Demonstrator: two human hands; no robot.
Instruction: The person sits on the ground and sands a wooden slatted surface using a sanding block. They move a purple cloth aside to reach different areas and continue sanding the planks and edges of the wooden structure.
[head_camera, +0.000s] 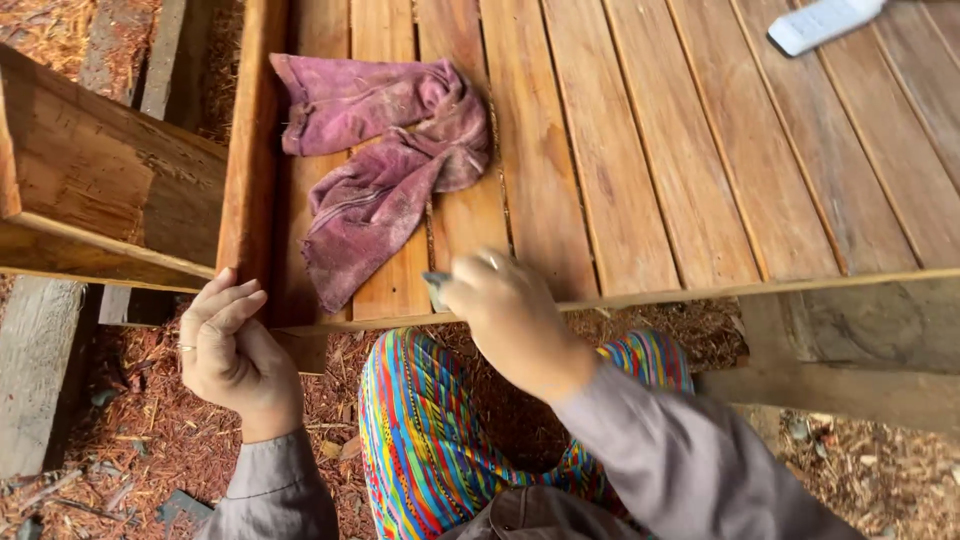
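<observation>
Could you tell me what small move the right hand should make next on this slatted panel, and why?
Probably slide the right hand with its small grey pad along the near edge of the slatted wooden panel, since the left hand braces the corner and the purple rag lies clear.

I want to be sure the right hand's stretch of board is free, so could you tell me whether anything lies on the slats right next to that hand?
Yes: a crumpled purple rag lies on the slatted wooden panel, just left of the right hand and the small grey piece it holds. The left hand rests at the panel's corner.
</observation>
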